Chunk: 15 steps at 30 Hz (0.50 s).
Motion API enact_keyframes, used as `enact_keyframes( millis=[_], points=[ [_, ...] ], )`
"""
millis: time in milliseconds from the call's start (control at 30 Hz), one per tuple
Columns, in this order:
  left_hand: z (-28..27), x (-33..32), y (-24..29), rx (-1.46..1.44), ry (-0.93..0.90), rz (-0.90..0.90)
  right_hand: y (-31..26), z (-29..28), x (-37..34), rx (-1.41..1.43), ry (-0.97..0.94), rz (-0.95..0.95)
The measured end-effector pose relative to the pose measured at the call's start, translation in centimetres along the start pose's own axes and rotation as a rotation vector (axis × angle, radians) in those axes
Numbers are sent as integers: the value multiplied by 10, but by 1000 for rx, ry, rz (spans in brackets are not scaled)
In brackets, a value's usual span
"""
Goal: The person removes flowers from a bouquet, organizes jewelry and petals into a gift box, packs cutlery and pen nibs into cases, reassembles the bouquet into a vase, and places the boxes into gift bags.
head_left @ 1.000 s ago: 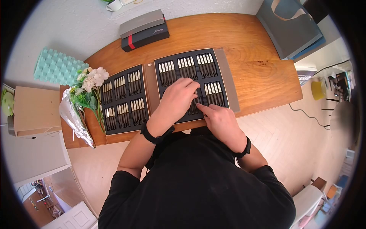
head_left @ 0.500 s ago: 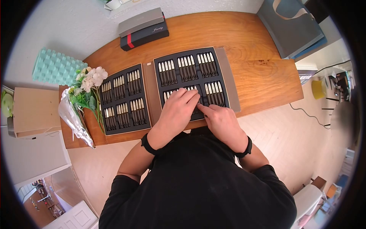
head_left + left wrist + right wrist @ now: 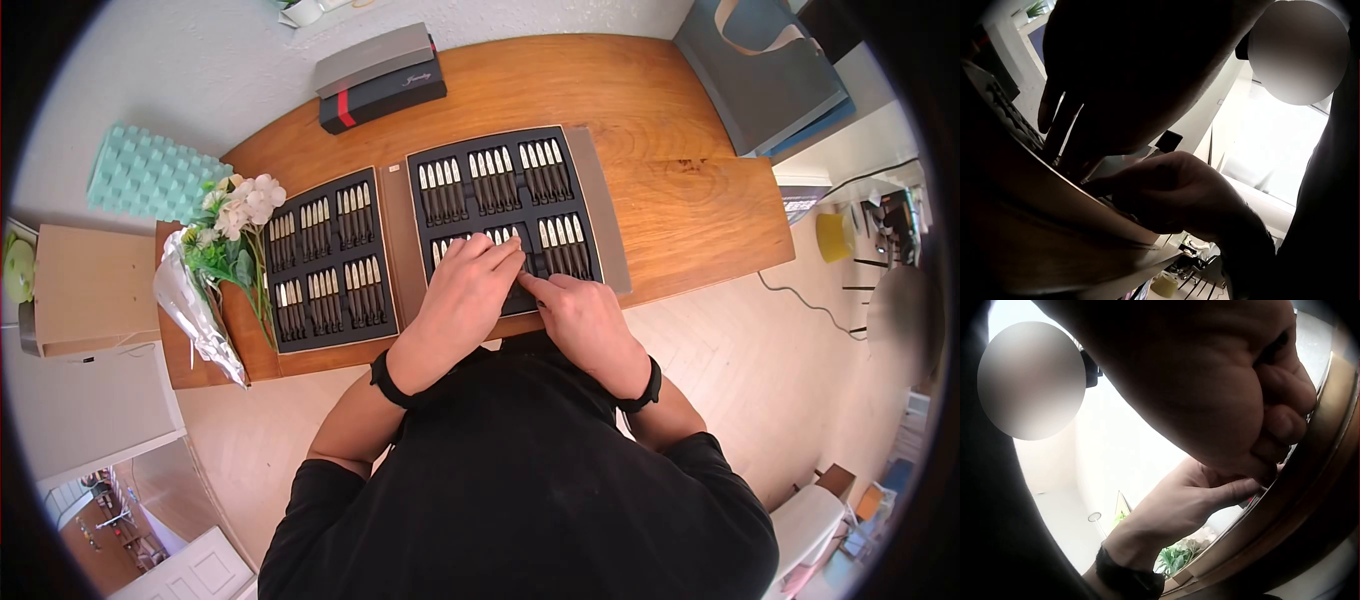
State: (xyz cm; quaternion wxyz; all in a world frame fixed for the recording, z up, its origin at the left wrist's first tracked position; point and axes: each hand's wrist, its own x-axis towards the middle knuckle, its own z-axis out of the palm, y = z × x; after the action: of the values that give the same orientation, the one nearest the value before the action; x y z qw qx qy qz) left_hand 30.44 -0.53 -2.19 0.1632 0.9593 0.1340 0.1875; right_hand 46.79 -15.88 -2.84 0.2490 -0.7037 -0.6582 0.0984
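Observation:
An open folding case lies on the table, its two dark trays holding rows of slim dark sticks with pale pointed tips. My left hand lies over the lower middle group of the right tray. In the left wrist view its fingers reach down, fairly straight, to the tray. From the right, my right hand meets it, index fingertip at that same group close to the left fingers. The right hand's other fingers are curled in the right wrist view. The spot under both hands' fingertips is hidden.
Left of the case lie white flowers in silver wrap, beside a mint-green studded block. A dark box with a red band stands behind. At the back right is a grey-blue paper bag. The wooden table has its front edge by the person.
My left hand has lowered toward the near side of the right tray, its fingers spreading over the lower middle group. Pale tips there now show. My right hand has barely moved.

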Motion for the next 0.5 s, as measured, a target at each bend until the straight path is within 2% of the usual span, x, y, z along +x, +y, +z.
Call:
enact_keyframes(
  millis=[500],
  points=[
    [3,4,-4,-61,22,-9,0,2,0,-5,8,1]
  ],
)
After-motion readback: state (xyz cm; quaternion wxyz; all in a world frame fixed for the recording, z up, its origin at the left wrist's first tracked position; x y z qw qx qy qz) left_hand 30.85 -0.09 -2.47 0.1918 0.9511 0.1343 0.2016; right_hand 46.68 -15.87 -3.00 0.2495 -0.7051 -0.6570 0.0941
